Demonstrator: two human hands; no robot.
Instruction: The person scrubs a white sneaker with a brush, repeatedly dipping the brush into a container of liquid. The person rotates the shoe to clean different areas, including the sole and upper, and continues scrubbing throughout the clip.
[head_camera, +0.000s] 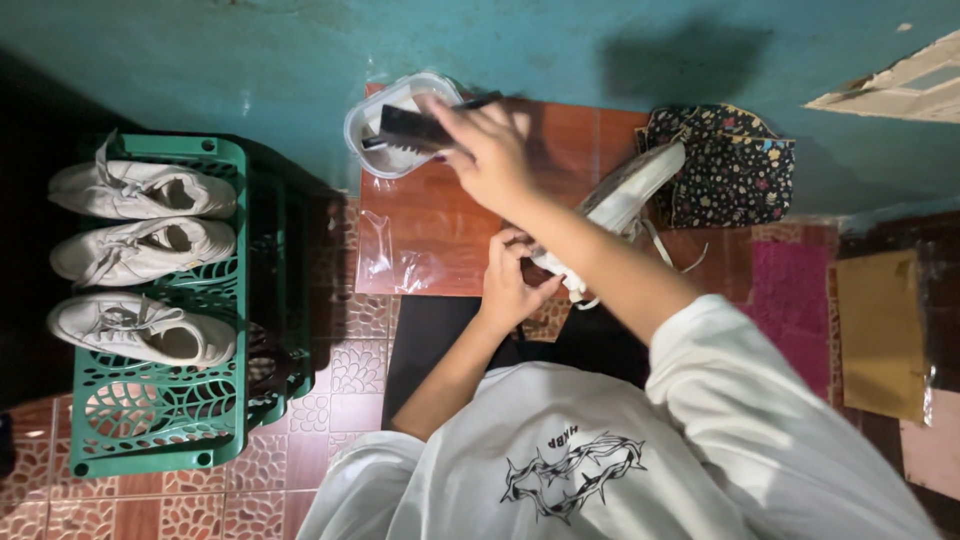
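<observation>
The right hand (490, 150) is gripping a black brush (415, 128) over the clear tub (395, 125), the left hand (510, 280) is clasping a white shoe (625, 195); drips could be wetting the floor.

Three white shoes (140, 250) lie on a green rack (225, 300). The brush (415, 128) is black, the cloth (730, 165) dark with small flowers, the wall (300, 50) teal, the floor (350, 370) red-brown patterned tile.
</observation>
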